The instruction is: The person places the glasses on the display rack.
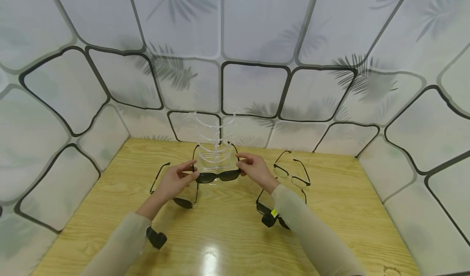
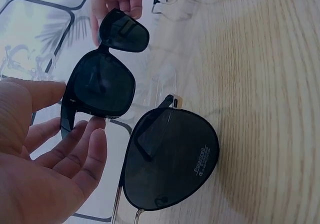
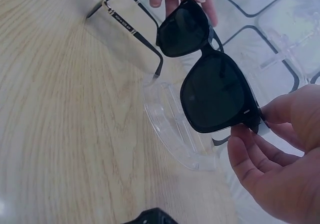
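Observation:
Both hands hold one pair of black sunglasses [image 1: 207, 177], lenses toward the head camera and temples stretching away. The left hand [image 1: 176, 181] pinches its left end near the hinge, thumb on one side and fingers on the other in the left wrist view. At the other end, the right hand [image 1: 257, 171] pinches the right hinge area between thumb and fingers. Just behind the sunglasses stands a clear tiered display rack [image 1: 216, 145] with curved arms. Its transparent base [image 3: 170, 129] shows below the lenses in the right wrist view.
Beneath the left hand lie metal-framed sunglasses [image 2: 170, 159] with a "Polarized" lens marking. Another dark pair [image 1: 263, 209] is partly covered by the right forearm. Clear-lensed eyeglasses [image 1: 290, 176] rest beyond it on the wooden table [image 1: 227, 239]. Patterned panels [image 1: 253, 92] enclose the back and sides.

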Demonstrator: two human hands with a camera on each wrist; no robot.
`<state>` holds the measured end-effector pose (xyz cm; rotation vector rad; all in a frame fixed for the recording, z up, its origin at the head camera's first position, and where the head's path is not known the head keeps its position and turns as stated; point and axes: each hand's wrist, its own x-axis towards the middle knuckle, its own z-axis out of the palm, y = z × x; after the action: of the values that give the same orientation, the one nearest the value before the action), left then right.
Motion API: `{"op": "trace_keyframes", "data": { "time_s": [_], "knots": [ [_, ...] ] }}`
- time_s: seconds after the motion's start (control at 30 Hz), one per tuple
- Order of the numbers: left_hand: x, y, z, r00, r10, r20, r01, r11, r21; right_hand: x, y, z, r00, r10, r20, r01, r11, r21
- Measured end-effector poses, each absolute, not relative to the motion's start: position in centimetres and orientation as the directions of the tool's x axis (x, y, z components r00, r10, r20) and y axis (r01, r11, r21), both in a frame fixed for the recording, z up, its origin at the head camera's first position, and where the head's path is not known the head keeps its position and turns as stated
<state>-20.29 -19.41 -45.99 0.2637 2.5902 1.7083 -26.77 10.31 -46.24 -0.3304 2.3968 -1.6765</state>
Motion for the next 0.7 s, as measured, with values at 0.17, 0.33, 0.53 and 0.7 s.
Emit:
{"op": "trace_keyframes", "data": {
  "time_s": [0.17, 0.33, 0.53, 0.7],
  "knots": [
    [-20.8, -19.4, -46.0, -0.985, 0.159, 0.067, 0.126, 0.400, 0.908, -27.3, 9.6, -46.1, -0.962, -0.274, -0.011, -0.085, 0.336, -0.938],
    [-21.3, -19.4, -45.8, -0.986, 0.159, 0.056, 0.119, 0.421, 0.899, -27.7, 9.2, -46.2, -0.971, -0.240, -0.012, -0.073, 0.343, -0.936],
    [-21.8, -19.2, -46.2, -0.986, 0.155, 0.061, 0.125, 0.450, 0.884, -27.9, 8.8, -46.3, -0.978, -0.207, -0.032, -0.037, 0.318, -0.947],
    [-22.1, -19.1, -46.5, -0.989, 0.135, 0.067, 0.124, 0.476, 0.871, -27.9, 8.6, -46.2, -0.979, -0.200, -0.038, -0.027, 0.311, -0.950]
  ]
}}
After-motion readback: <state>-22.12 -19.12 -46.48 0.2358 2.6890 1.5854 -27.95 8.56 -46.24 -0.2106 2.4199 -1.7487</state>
